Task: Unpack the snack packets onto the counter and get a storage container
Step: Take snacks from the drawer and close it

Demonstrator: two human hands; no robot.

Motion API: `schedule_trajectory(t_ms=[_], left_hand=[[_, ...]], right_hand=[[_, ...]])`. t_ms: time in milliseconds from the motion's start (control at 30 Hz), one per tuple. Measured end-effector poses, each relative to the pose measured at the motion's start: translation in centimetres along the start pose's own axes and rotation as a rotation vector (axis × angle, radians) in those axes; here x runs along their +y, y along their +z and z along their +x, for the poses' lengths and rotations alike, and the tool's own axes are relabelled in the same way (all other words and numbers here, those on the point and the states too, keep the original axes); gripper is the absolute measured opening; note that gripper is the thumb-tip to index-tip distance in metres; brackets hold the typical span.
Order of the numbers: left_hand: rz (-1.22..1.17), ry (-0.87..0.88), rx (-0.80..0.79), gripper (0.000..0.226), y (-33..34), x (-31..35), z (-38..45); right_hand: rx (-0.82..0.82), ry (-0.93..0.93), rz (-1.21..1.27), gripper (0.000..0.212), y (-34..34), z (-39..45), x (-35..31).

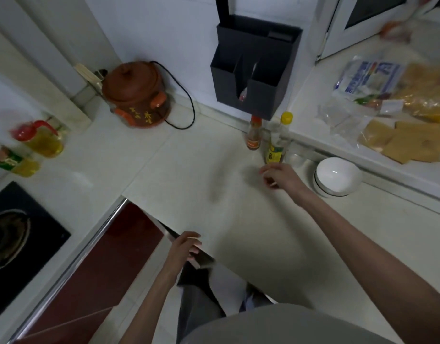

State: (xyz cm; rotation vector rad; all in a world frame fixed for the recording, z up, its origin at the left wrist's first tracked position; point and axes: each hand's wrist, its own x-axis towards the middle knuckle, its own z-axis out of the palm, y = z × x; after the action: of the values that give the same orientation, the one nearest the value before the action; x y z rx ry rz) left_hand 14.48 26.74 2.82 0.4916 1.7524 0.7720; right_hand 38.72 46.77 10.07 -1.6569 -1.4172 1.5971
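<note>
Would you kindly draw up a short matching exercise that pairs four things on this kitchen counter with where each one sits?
Things:
1. brown clay pot
2. white bowl
3. yellow-capped bottle
4. snack packets

Places:
A. on the raised ledge by the window, far right
B. in the back corner, its black cord trailing on the counter
C. just beyond the right hand
D. against the foot of the ledge, to the right of the right hand

Pairs: 1-B, 2-D, 3-C, 4-A
</note>
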Motion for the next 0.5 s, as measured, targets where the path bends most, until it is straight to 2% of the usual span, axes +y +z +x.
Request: schedule_trajectory(t_ms=[100,200,300,400,500], left_hand=[[-0.007,0.0,-0.057,0.015,-1.0,2.1,2.7],[-0.009,-0.006,-0.12,0.007,-2.0,4.3,5.3],[0.098,-0.034,-0.167,0.016,-3.2,6.4,8.1],[0.122,0.01,-0.219,0.019,-4.8,8.3,10.8],[0.159,0.041,-0.247,0.02,-6.8,9.9,12.7]], right_hand=[[0.079,-0.124,-0.091,0.017,0.6,3.0,-5.1],[0.234,-0.4,-0.474,0.024,0.9,5.5,-10.0],[0.301,-0.659,-0.87,0.034,0.7,8.1,-14.8],[0.267,-0.745,-1.351,0.033,1.1,10.6,-18.4],[0.232,-0.694,-1.644,0.023,2.3,11.7,-20.3]])
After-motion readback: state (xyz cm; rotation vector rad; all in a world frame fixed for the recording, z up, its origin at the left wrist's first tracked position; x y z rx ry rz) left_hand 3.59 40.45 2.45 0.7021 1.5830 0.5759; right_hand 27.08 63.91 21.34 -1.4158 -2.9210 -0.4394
